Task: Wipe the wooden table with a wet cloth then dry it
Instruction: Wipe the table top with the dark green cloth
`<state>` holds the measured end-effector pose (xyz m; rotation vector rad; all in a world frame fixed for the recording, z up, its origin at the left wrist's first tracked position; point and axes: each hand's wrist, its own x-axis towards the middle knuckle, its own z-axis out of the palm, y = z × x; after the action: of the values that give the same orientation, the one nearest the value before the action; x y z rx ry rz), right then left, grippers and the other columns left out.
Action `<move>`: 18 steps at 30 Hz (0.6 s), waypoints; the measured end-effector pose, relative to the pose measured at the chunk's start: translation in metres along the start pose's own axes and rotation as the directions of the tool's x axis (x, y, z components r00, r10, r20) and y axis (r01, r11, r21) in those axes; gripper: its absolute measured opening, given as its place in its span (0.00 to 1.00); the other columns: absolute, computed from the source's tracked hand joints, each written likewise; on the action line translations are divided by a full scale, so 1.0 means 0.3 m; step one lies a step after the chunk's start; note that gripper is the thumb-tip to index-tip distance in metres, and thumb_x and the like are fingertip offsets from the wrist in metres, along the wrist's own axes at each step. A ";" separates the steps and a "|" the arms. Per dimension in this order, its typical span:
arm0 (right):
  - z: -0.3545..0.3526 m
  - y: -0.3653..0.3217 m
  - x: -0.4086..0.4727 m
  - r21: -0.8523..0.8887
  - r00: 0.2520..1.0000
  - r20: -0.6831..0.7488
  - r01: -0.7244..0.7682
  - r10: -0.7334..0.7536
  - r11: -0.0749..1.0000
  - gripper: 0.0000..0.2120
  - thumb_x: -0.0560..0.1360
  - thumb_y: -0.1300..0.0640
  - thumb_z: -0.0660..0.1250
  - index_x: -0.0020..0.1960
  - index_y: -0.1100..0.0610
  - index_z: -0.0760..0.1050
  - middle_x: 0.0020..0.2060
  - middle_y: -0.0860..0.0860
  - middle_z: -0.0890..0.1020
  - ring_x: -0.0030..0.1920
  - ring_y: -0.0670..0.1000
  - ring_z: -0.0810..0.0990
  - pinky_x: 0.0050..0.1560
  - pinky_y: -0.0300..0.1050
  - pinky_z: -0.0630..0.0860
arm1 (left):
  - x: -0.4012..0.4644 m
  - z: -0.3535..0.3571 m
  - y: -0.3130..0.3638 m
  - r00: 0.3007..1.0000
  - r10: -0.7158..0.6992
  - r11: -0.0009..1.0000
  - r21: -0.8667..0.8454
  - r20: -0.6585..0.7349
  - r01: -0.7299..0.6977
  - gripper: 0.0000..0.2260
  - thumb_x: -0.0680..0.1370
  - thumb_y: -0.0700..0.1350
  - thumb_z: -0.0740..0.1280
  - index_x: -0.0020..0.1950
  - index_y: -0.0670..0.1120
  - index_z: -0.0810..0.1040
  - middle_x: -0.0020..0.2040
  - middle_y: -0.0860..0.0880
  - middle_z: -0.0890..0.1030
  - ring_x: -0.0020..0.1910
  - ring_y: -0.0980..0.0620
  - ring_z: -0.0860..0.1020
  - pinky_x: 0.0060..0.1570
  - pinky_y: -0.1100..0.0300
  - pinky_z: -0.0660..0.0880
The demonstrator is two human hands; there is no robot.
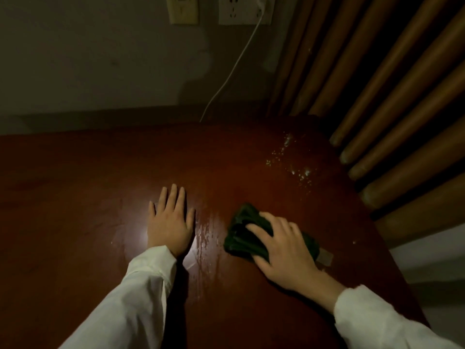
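A dark reddish wooden table (75, 177) fills the lower view. My left hand (171, 222) lies flat on it, palm down, fingers straight and together. To its right my right hand (281, 248) presses on a bunched dark green cloth (241, 233), fingers curled over its top and thumb against its near side. A wet streak (206, 238) glistens between the two hands. Pale specks and droplets (289, 159) are scattered on the far right part of the tabletop.
Wooden slats (392, 117) rise along the table's right edge. A grey wall stands behind, with a socket plate (245, 10) and a white cable (234, 69) running down behind the table. A small pale patch (324, 256) shows beside the cloth.
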<state>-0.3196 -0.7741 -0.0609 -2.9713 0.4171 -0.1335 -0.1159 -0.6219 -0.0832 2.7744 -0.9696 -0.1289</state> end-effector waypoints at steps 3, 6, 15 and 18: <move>-0.017 0.073 0.103 0.002 1.000 0.015 0.004 -0.004 1.000 0.24 0.71 0.42 0.57 0.65 0.48 0.66 0.62 0.56 0.72 0.56 0.56 0.75 0.52 0.52 0.72 | 0.020 -0.014 0.013 1.000 -0.018 1.000 0.020 -0.003 0.018 0.24 0.79 0.53 0.54 0.74 0.45 0.59 0.74 0.44 0.60 0.73 0.45 0.55 0.70 0.47 0.52; -0.016 0.206 0.255 -0.053 0.999 -0.007 -0.047 0.047 0.997 0.25 0.71 0.41 0.56 0.66 0.48 0.65 0.63 0.57 0.72 0.57 0.59 0.74 0.55 0.53 0.70 | 0.046 -0.027 0.032 0.999 0.007 0.999 0.047 -0.049 -0.005 0.22 0.77 0.53 0.57 0.69 0.45 0.66 0.70 0.43 0.66 0.70 0.45 0.62 0.68 0.48 0.57; -0.028 0.287 0.340 -0.093 0.988 -0.034 -0.154 0.151 0.984 0.25 0.72 0.44 0.65 0.68 0.48 0.68 0.65 0.57 0.71 0.58 0.61 0.72 0.55 0.55 0.69 | 0.175 -0.032 0.104 0.997 0.077 0.997 -0.011 -0.019 -0.077 0.29 0.78 0.60 0.50 0.75 0.48 0.52 0.77 0.47 0.49 0.75 0.49 0.45 0.70 0.47 0.42; -0.030 0.203 0.177 -0.034 0.994 -0.007 -0.111 0.111 0.993 0.24 0.69 0.45 0.66 0.64 0.47 0.70 0.62 0.56 0.73 0.56 0.58 0.74 0.53 0.53 0.71 | 0.251 -0.040 0.139 0.998 0.055 0.998 -0.040 0.006 -0.055 0.29 0.78 0.60 0.49 0.76 0.48 0.52 0.77 0.47 0.49 0.75 0.48 0.44 0.70 0.44 0.42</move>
<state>-0.2860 -0.8481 -0.0573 -2.9728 0.5901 -0.1238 -0.0806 -0.6989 -0.0638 2.7103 -1.0327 -0.1488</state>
